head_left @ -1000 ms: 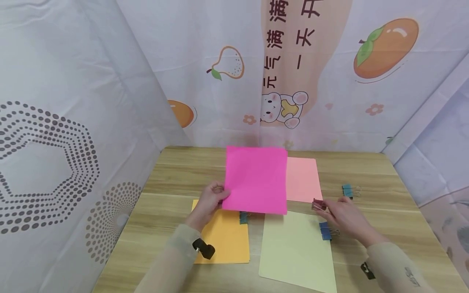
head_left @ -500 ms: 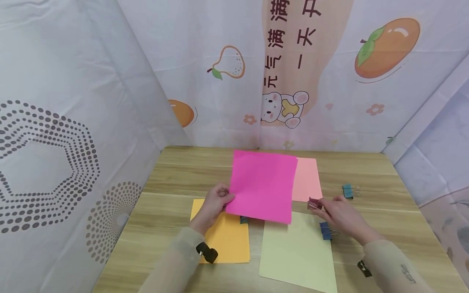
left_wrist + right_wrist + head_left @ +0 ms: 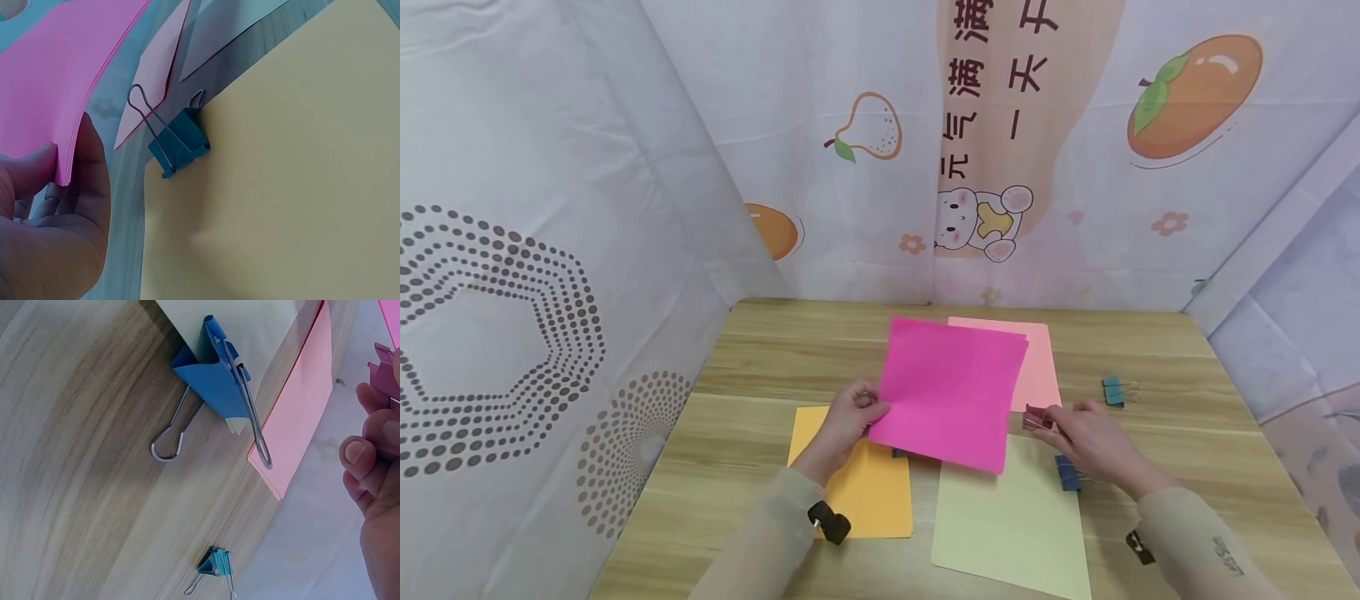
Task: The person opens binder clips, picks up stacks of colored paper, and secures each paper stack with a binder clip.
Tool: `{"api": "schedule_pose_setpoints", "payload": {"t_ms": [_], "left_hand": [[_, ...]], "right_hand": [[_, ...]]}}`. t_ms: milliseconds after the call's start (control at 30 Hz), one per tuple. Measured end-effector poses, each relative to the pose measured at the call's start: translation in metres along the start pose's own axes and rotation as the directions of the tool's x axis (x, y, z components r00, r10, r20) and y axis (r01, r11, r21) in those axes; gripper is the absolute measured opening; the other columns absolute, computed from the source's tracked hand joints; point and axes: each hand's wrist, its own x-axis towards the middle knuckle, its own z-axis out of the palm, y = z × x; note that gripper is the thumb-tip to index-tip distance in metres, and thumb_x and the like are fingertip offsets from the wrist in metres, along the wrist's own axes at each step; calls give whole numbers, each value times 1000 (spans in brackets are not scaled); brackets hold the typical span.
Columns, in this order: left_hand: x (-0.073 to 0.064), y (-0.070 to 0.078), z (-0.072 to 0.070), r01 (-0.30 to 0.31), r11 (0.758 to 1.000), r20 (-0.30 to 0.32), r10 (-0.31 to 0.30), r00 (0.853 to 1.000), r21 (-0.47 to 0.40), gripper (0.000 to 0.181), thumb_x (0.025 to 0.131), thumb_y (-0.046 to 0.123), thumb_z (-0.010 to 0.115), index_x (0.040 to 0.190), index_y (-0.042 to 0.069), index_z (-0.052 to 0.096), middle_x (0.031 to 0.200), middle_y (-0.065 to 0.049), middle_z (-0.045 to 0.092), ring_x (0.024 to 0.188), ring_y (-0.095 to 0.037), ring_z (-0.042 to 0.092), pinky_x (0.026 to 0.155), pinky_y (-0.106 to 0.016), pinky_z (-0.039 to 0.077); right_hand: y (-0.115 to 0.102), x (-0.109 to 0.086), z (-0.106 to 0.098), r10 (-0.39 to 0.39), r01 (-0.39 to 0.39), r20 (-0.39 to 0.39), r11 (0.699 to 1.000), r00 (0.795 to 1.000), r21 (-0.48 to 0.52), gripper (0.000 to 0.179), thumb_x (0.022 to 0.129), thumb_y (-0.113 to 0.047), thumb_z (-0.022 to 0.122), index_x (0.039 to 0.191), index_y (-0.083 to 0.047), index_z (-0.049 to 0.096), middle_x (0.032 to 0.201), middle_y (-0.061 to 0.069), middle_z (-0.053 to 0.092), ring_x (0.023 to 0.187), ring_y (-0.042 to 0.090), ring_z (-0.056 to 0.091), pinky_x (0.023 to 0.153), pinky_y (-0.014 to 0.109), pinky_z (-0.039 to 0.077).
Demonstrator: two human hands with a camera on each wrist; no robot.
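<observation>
My left hand [image 3: 846, 425] pinches the left edge of a stack of bright pink paper [image 3: 951, 392], thumb on top and fingers beneath. The left wrist view shows several sheets together in that stack, raised over the table and tilted. In my right hand [image 3: 1093, 442] is a dark pink binder clip [image 3: 1037, 418], pinched between thumb and fingers near the stack's lower right corner, apart from the paper. The right wrist view catches only part of this clip [image 3: 384, 378] at its right edge.
Yellow-orange paper [image 3: 868, 500] bears a teal binder clip [image 3: 181, 140]. Pale green paper [image 3: 1007, 517] has a blue binder clip [image 3: 1067, 472] on its right edge. Light pink paper [image 3: 1041, 367] lies behind, partly covered. Another teal binder clip [image 3: 1114, 392] sits at the right. A printed curtain hangs behind.
The bright pink stack has moved right and toward me with my left hand, turning slightly clockwise. My right hand has brought the dark pink clip a little left, closer to the stack.
</observation>
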Motion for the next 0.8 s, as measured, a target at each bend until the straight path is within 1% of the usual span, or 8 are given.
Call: {"api": "schedule_pose_setpoints", "payload": {"t_ms": [100, 300, 400, 533, 700, 800], "left_hand": [[0, -1, 1, -5, 1000, 9, 4, 1000, 16, 8, 98, 4, 66, 100, 9, 60, 91, -4, 67, 79, -15, 67, 67, -28, 54], [-1, -4, 3, -11, 1000, 19, 11, 1000, 28, 7, 98, 5, 66, 100, 9, 61, 93, -5, 68, 79, -16, 68, 68, -29, 55], [-1, -5, 5, -18, 999, 19, 18, 1000, 27, 7, 98, 5, 66, 101, 8, 61, 92, -4, 67, 79, -16, 67, 68, -29, 55], [-2, -6, 7, -24, 999, 22, 24, 999, 25, 8, 98, 4, 66, 105, 5, 61, 91, -3, 66, 78, -15, 66, 67, -28, 55], [-2, -9, 9, -26, 999, 28, 25, 999, 22, 11, 97, 3, 66, 107, 3, 61, 90, -3, 65, 77, -15, 65, 67, -28, 54], [-3, -11, 9, -30, 999, 35, 29, 999, 27, 10, 98, 4, 66, 107, 4, 61, 91, -2, 65, 78, -15, 65, 68, -28, 54]], "right_hand": [[-1, 1, -1, 6, -7, 5, 1000, 1000, 21, 26, 94, -29, 73, 82, -18, 52, 57, -19, 35, 54, 0, 34, 83, 43, 42], [-2, 3, -3, 42, -44, 36, 997, 998, 59, 25, 97, -31, 70, 84, -18, 53, 58, -17, 37, 63, 7, 43, 84, 46, 45], [-2, 3, -5, 74, -80, 61, 993, 995, 88, 25, 98, -32, 68, 84, -18, 53, 58, -16, 38, 67, 9, 43, 81, 44, 43], [-3, 4, -7, 103, -112, 78, 986, 992, 123, 23, 99, -32, 67, 85, -19, 55, 59, -15, 40, 68, 9, 42, 79, 42, 40], [-2, 4, -9, 103, -113, 76, 984, 992, 136, 24, 99, -30, 67, 83, -19, 54, 60, -15, 40, 71, 11, 44, 77, 40, 40], [-3, 4, -10, 93, -102, 68, 985, 993, 140, 24, 99, -30, 67, 83, -19, 54, 60, -15, 40, 70, 10, 43, 77, 41, 40]]}}
